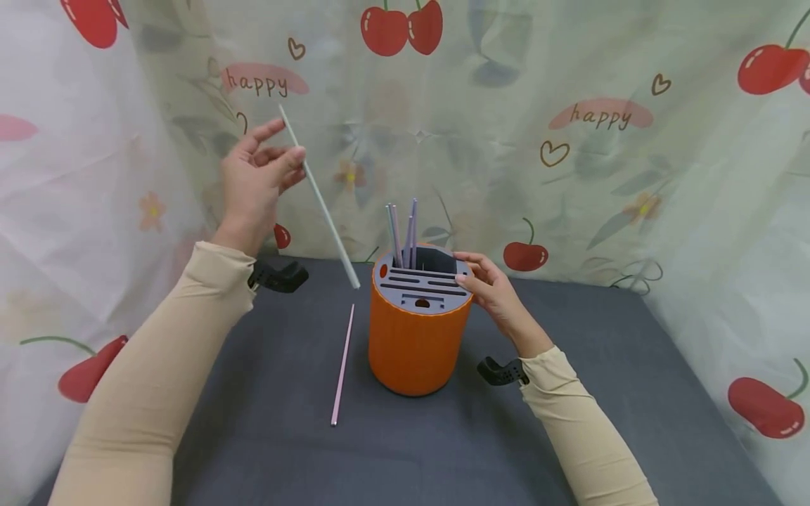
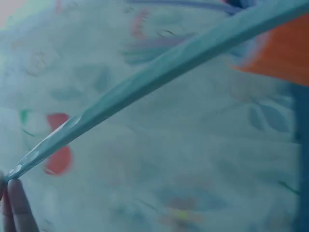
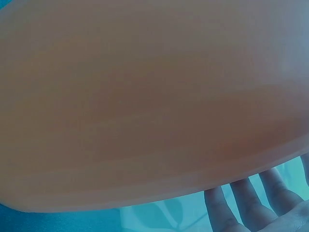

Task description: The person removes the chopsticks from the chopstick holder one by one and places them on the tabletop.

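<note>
My left hand (image 1: 262, 172) is raised at the left of the head view, pinching a pale green chopstick (image 1: 325, 214) near its upper end. The chopstick slants down to the right, its lower tip in the air close to the orange utensil holder (image 1: 414, 351). In the left wrist view the same chopstick (image 2: 140, 87) crosses the picture, with fingertips at one end. My right hand (image 1: 496, 295) grips the holder's right rim, thumb on the grey slotted top. The holder's orange wall (image 3: 145, 116) fills most of the right wrist view. Several chopsticks (image 1: 405, 235) stand in its rear opening.
One pink chopstick (image 1: 342, 369) lies on the dark grey tabletop (image 1: 272, 436), left of the holder. Behind and at both sides hangs a curtain (image 1: 443, 105) printed with cherries. A thin dark cord (image 1: 639, 274) shows at the back right edge.
</note>
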Motion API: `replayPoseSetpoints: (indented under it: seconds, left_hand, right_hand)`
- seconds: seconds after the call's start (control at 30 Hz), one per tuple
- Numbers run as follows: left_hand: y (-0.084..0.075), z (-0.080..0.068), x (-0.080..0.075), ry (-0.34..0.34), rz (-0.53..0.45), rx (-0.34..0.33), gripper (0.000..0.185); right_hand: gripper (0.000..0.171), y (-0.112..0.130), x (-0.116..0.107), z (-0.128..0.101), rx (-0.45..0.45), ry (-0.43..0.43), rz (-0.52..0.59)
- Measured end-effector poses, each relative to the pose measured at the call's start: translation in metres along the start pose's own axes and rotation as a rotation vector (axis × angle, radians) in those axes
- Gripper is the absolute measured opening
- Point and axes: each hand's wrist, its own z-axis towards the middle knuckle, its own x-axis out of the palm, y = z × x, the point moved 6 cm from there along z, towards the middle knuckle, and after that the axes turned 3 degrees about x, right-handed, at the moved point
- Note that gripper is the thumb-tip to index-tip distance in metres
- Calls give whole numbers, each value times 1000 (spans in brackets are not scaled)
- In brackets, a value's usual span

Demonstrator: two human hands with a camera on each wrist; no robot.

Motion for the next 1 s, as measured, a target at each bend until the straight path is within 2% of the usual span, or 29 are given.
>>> replayPoseSetpoints:
  seconds: [0.1, 0.27, 0.33, 0.43, 0.57, 0.73, 0.83, 1.0]
  left_hand:
    - [49, -5, -28, 24, 134, -181, 55]
    - [133, -27, -77, 142, 406, -454, 57]
    - [158, -37, -94, 185, 495, -535, 56]
    - [186, -50, -114, 225, 599, -608, 54]
    - [211, -63, -131, 235, 671, -679, 53]
    - [229, -74, -141, 208, 680, -745, 53]
    - [236, -76, -143, 192, 676, -758, 55]
    - [241, -77, -142, 202, 711, -741, 54]
  right_hand:
    - [42, -1, -1, 0, 9, -5, 1]
    - [42, 0, -1, 0, 16, -6, 1]
    - [41, 0, -1, 0, 15, -2, -1]
    - [41, -1, -1, 1, 12, 5, -4]
    - [41, -1, -1, 1, 8, 12, -1]
    - [40, 1, 0, 0, 0, 17, 18]
    - [39, 0, 0, 0, -5, 20, 28]
    - [39, -1, -1, 1, -4, 20, 24]
